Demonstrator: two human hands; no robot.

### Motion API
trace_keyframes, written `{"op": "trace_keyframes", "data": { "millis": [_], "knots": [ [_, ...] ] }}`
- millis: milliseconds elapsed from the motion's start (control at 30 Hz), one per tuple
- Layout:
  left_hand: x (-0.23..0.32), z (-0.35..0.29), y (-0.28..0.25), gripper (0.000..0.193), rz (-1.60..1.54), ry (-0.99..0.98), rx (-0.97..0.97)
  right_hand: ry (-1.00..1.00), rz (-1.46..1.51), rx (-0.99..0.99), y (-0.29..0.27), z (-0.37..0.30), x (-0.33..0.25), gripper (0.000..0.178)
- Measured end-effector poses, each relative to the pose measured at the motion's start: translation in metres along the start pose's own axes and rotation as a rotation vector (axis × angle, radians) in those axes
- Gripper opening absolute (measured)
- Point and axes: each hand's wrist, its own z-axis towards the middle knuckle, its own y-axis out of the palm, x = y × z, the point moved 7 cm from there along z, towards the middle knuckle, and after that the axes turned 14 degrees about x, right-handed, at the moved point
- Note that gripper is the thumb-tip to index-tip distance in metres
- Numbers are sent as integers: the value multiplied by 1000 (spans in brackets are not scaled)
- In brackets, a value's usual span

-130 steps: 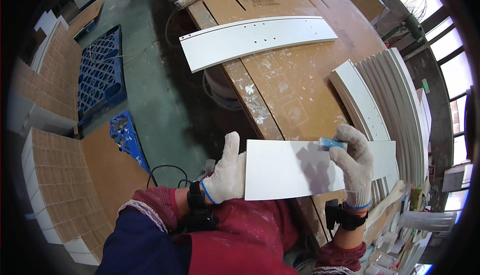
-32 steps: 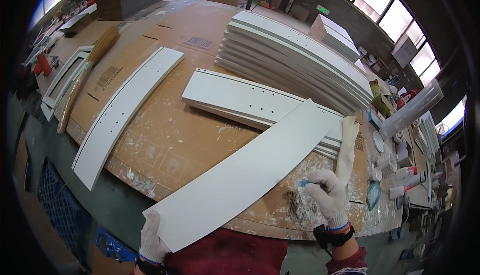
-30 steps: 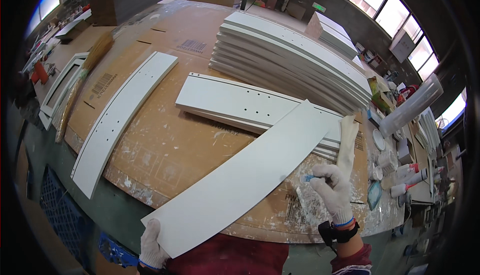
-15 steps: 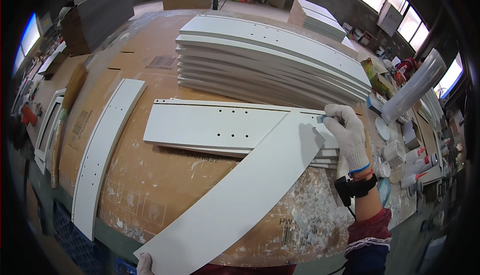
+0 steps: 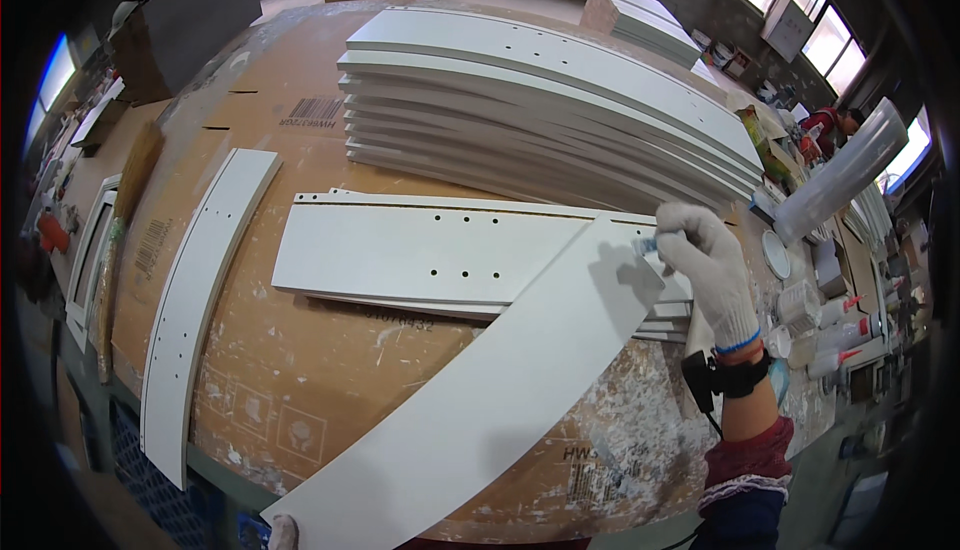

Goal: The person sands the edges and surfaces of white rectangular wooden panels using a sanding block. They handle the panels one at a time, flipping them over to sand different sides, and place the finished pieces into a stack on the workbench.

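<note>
A plain white board [image 5: 480, 390] slants across the table toward me, its far end on another white board [image 5: 370, 245] with drilled holes and a groove. My left hand [image 5: 284, 532], gloved, grips the board's near left corner; only the thumb part shows. At the far end, my gloved right hand [image 5: 705, 260] is closed, pinching a small blue-grey flat piece [image 5: 648, 246] against the board's end corner. What kind of piece this is cannot be made out. Under the drilled board, further white boards lie stacked.
A tall stack of white boards [image 5: 560, 110] stands behind. One drilled board [image 5: 205, 300] lies at the left, beside a long-handled brush [image 5: 125, 200]. Cardboard [image 5: 330, 380] covers the table. Glue bottles [image 5: 840, 335] and a clear plastic roll [image 5: 845, 175] are at the right. A person [image 5: 828, 130] appears far right.
The view has shifted slightly. My right hand stays at the far end of the slanted board with the small piece, and my left hand still holds the near corner.
</note>
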Motion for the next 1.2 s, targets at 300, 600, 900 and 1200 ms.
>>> {"op": "trace_keyframes", "data": {
  "millis": [300,600,900,1200],
  "knots": [
    [4,10,-5,61,57,30,-10,237,172,-218,-36,-121,61,21],
    [16,-10,18,65,74,46,-4,-585,-720,-95,-25,-149,18,22],
    [21,-12,16,59,-58,144,-41,-380,-1011,-212,6,-216,34,34],
    [19,-7,6,41,-225,264,-87,-392,-1059,-248,15,-214,47,20]
  ]
}}
